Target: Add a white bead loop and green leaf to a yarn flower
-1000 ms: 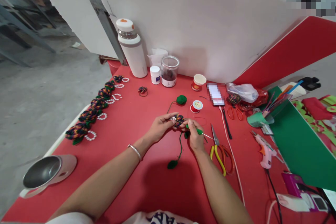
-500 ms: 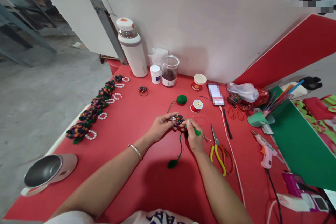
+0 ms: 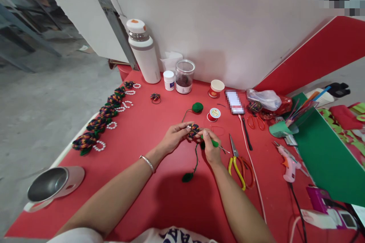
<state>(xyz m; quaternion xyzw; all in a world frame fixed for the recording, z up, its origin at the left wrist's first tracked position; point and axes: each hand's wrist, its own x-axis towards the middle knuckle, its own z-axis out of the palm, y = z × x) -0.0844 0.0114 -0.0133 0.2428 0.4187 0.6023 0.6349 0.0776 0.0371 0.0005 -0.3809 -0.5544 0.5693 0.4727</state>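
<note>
A small multicoloured crocheted piece (image 3: pixel 193 130) is pinched by my left hand (image 3: pixel 173 136) at its left side, with some white beads at the fingertips. My right hand (image 3: pixel 211 148) grips a crochet hook (image 3: pixel 214 143) with a green handle; its tip meets the piece, though the exact stitch is too small to tell. A green yarn strand with a leaf-like green piece (image 3: pixel 187 177) at its end hangs down over the red table (image 3: pixel 137 205). Behind my hands lies a green yarn ball (image 3: pixel 197 107), its strand running toward the piece.
Several crocheted pieces with bead loops (image 3: pixel 97 124) line the left edge, above a mug (image 3: pixel 57 184). A bottle (image 3: pixel 144 53) and a jar (image 3: pixel 184 78) stand behind. Scissors (image 3: pixel 236 159), a phone (image 3: pixel 234 101), a thread spool (image 3: pixel 214 114) and a glue gun (image 3: pixel 289 163) lie rightward.
The crocheted piece has turned or tilted slightly between my fingers. Both hands remain in almost the same place.
</note>
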